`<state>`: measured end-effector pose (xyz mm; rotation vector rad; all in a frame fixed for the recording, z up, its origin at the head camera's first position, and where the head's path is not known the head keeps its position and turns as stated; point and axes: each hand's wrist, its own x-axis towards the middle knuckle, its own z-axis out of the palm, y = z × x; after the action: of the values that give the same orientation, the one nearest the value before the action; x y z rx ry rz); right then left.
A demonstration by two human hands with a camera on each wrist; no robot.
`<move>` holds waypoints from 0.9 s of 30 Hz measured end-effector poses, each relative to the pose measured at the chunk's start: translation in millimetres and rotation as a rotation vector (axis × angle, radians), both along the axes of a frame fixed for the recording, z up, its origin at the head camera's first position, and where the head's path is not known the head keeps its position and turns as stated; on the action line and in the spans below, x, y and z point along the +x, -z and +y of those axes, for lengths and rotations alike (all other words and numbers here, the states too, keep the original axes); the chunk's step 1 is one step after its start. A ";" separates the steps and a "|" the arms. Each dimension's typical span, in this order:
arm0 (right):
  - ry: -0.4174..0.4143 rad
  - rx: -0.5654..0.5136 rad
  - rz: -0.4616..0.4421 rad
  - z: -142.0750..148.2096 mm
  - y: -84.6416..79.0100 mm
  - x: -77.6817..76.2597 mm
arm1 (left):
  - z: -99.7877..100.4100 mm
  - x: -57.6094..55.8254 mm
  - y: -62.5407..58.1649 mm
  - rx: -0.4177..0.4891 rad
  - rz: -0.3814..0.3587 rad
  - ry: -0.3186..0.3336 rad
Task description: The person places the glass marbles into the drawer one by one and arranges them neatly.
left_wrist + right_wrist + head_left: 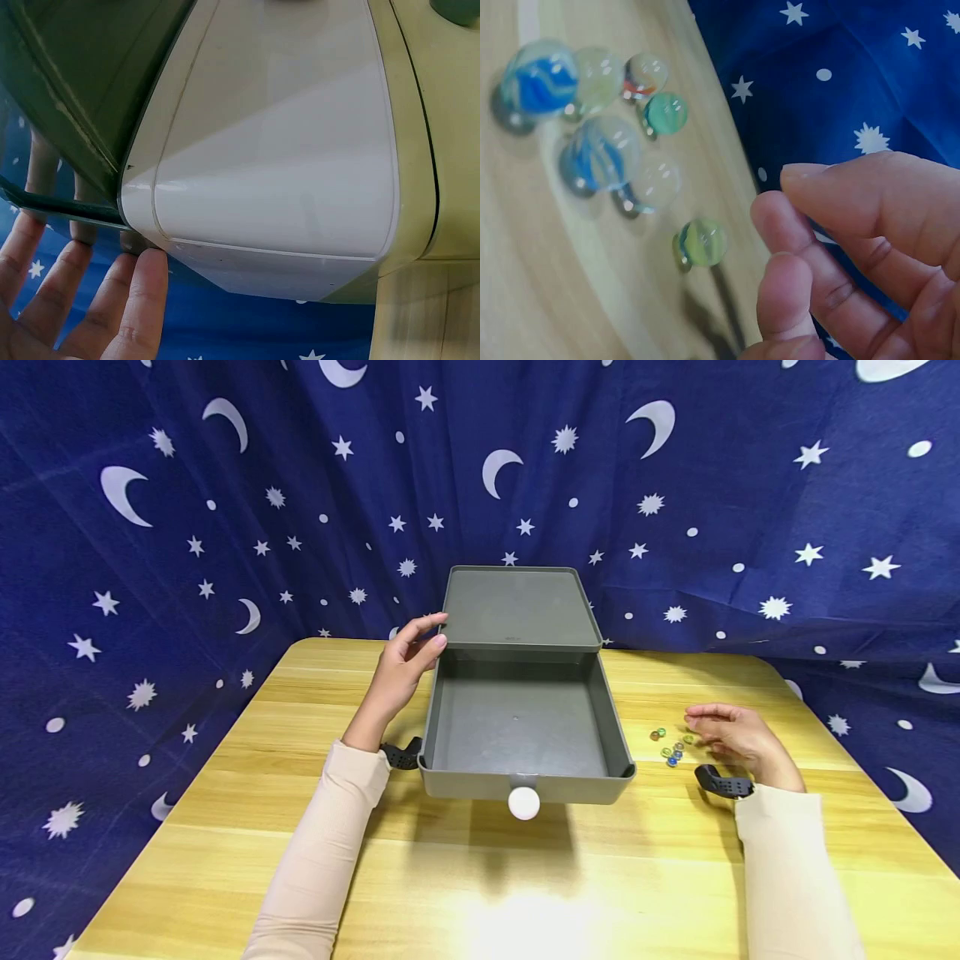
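Note:
A grey drawer unit stands on the table with its drawer pulled out, a round white knob on the front. Fingertips of my left hand rest against the unit's upper left side; in the left wrist view these fingers are fairly straight at its edge. To the right of the drawer lies a loose group of several glass marbles, blue, green and clear. Beside them hovers my right hand, fingers loosely bent, holding nothing visible. A yellow-green marble is nearest to its fingertips.
The wooden table carries the unit and marbles. A dark blue curtain with white moons and stars hangs behind and along the sides. Each wrist wears a black mount.

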<state>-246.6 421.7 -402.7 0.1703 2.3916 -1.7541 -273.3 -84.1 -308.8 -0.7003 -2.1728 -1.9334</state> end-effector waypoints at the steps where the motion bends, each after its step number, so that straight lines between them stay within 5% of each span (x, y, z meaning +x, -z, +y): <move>1: -0.003 0.011 -0.004 -0.2 0.8 -0.1 | -0.1 0.2 0.0 0.001 -0.002 -0.001; 27: -0.020 0.144 -0.031 -2.3 8.5 -0.3 | -0.3 0.1 -0.8 -0.007 -0.001 -0.002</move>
<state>-246.9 419.4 -411.2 0.1901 2.4881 -1.5590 -273.2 -84.4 -308.0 -0.6983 -2.1810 -1.9269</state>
